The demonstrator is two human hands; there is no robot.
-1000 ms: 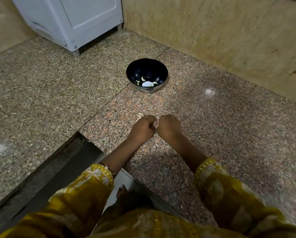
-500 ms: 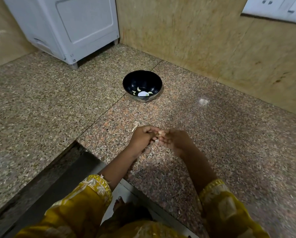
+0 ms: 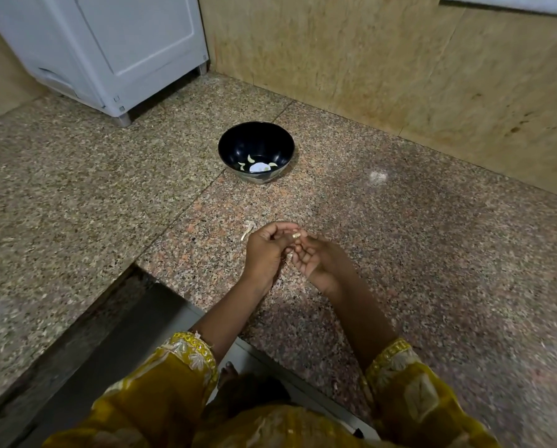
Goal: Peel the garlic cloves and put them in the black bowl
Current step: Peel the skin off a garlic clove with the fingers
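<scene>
Since a second ago the knuckles have parted; left hand (image 3: 265, 253) and right hand (image 3: 319, 263) both pinch the clove (image 3: 295, 235), peeling unfinished

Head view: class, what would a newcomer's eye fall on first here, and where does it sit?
A glossy round black bowl stands alone on the speckled granite surface near the tan wall, with a few pale peeled garlic cloves at its bottom. Nearer the camera, the left hand and right hand meet above that surface, fingertips pinching a small yellowish garlic clove.
</scene>
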